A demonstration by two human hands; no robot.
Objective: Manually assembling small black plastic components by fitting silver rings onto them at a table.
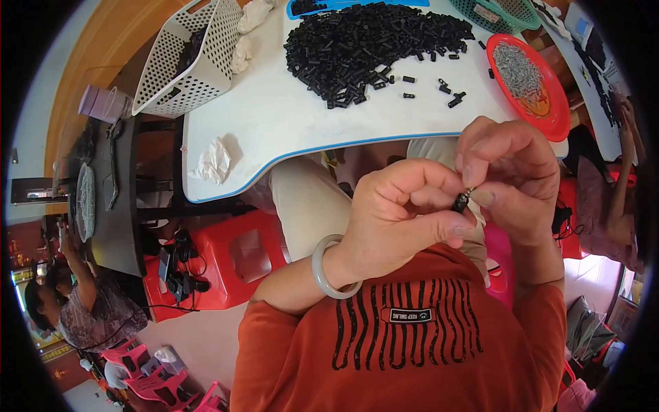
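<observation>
Just off the near edge of the white table [261,123], I have the left hand [412,214] pinching a small black cylindrical part [460,202], the right hand [516,180] pinching a tiny metal piece [469,191] at its end; it looks light, stiff, slick, best held by its sides.

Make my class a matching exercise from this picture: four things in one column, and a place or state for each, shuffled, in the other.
Things
1. Small black piece
2. Red plate
3. Crumpled white tissue
4. Pale bracelet

Places and states
A. Bearing a pile of silvery pieces
B. Around the person's left wrist
C. Held in the left hand, at the fingertips
D. On the white table, near its front left corner

Right pairs: 1-C, 2-A, 3-D, 4-B
</observation>
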